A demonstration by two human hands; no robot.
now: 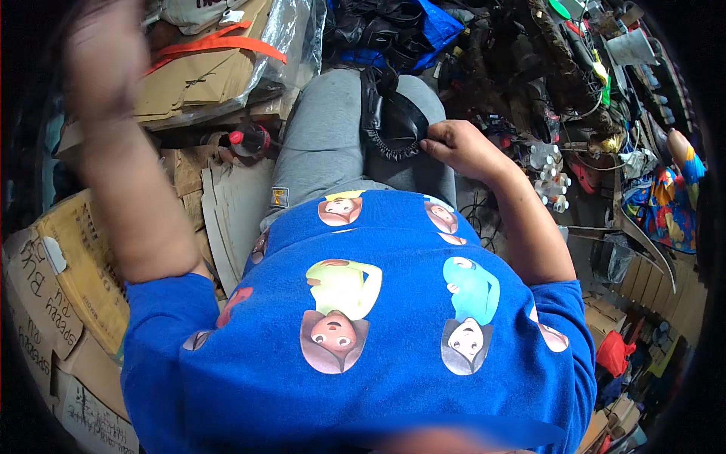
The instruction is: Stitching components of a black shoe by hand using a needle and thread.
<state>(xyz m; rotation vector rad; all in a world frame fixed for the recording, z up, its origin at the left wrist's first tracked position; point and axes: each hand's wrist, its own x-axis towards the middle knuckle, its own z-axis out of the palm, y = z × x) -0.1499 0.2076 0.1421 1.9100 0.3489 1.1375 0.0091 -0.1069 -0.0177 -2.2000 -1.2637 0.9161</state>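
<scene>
Across my thighs lies a black, glossy, leather-like shoe part [407, 117], curved, with a row of short stitches or loops along its near edge. My right hand [456, 147] is closed, thumb and fingers pinching the right edge of this part. Up at the far left, my left hand [106, 60] is raised well away from the lap and smeared by motion. Its fingers cannot be made out, nor whether anything is in them.
Flattened cardboard [208, 79] with an orange strap [227, 47] lies ahead left. A dark bottle with a red cap [249, 140] is beside my left thigh. Black shoes [389, 34] lie ahead. Small bottles [550, 178] and cluttered tools are at right, near another person's colourful clothing [665, 212].
</scene>
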